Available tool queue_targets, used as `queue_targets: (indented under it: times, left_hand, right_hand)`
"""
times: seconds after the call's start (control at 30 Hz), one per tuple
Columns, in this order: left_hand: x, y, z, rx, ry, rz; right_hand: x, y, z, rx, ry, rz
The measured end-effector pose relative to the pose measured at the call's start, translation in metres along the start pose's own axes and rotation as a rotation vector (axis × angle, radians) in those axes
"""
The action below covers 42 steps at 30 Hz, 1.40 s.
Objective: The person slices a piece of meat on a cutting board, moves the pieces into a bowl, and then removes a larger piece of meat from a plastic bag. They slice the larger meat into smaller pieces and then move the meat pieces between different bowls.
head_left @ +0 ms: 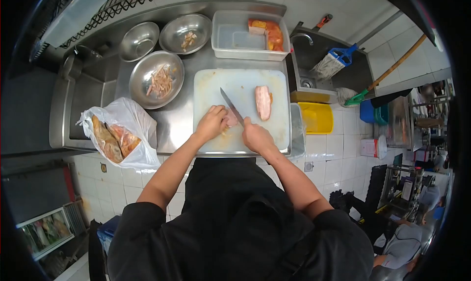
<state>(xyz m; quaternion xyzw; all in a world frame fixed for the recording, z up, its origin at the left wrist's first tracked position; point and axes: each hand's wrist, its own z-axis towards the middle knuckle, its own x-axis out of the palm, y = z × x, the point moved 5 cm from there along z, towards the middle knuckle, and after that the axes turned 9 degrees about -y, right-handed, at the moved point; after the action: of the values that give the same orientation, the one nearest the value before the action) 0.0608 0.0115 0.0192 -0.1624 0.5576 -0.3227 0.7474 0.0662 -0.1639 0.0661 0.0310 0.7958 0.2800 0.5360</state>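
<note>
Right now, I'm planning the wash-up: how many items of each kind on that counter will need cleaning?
Metal bowls: 3
Plastic tub: 1
Cutting board: 1
Knife: 1
Total: 6

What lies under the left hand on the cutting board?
A pink piece of meat lies under the left hand, on the cutting board. Only its edge beside the knife shows; the hand covers the rest. The right hand holds the knife.
</note>
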Motion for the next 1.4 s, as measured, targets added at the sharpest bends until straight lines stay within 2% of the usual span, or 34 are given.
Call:
queue_targets:
  times: [0.1, 0.17, 0.23, 0.37, 0.47, 0.6, 0.67, 0.73, 0.77, 0.93, 1.0, 1.23, 1.4]
  left_hand:
    - [0.008, -0.013, -0.004, 0.074, 0.057, -0.014]
    - [0.007, -0.017, -0.005, 0.083, 0.000, 0.000]
    - [0.007, -0.017, -0.010, 0.085, -0.049, 0.014]
    - [0.008, -0.015, -0.014, 0.065, -0.091, -0.031]
    - [0.005, -0.014, -0.012, 0.087, -0.103, -0.020]
    - [0.003, -0.016, -0.013, 0.076, -0.110, -0.011]
    - [0.002, -0.016, -0.014, 0.070, -0.110, -0.009]
    - [0.004, -0.015, -0.015, 0.073, -0.110, -0.008]
    - [0.007, -0.014, -0.015, 0.072, -0.113, -0.006]
    - [0.007, -0.018, -0.008, 0.128, -0.090, 0.041]
    - [0.012, -0.019, -0.007, 0.076, 0.012, 0.012]
    - [0.015, -0.019, -0.006, 0.094, 0.042, 0.024]
    - [0.015, -0.020, -0.007, 0.065, 0.050, -0.054]
  right_hand:
    - [-0.013, 0.009, -0.011, 0.002, -0.050, -0.020]
    - [-0.016, 0.014, -0.011, -0.020, -0.097, -0.015]
    - [-0.022, 0.020, -0.015, -0.049, -0.369, 0.188]
    - [0.024, -0.003, 0.010, -0.018, -0.233, 0.096]
    - [0.020, -0.002, 0.023, -0.038, -0.189, 0.040]
    - [-0.017, 0.022, 0.005, -0.017, -0.271, 0.119]
    - [-0.009, 0.020, 0.003, -0.014, -0.307, 0.150]
    - [0.025, 0.002, 0.011, 0.062, -0.149, 0.025]
    - [0.026, -0.003, 0.015, 0.060, -0.155, 0.024]
    - [0.016, -0.003, 0.009, 0.055, -0.043, -0.032]
    - [0.013, -0.004, -0.001, 0.060, -0.039, -0.024]
    - [-0.012, -0.001, -0.043, 0.069, 0.080, -0.077]
    - [0.022, -0.011, -0.019, 0.063, -0.009, 0.000]
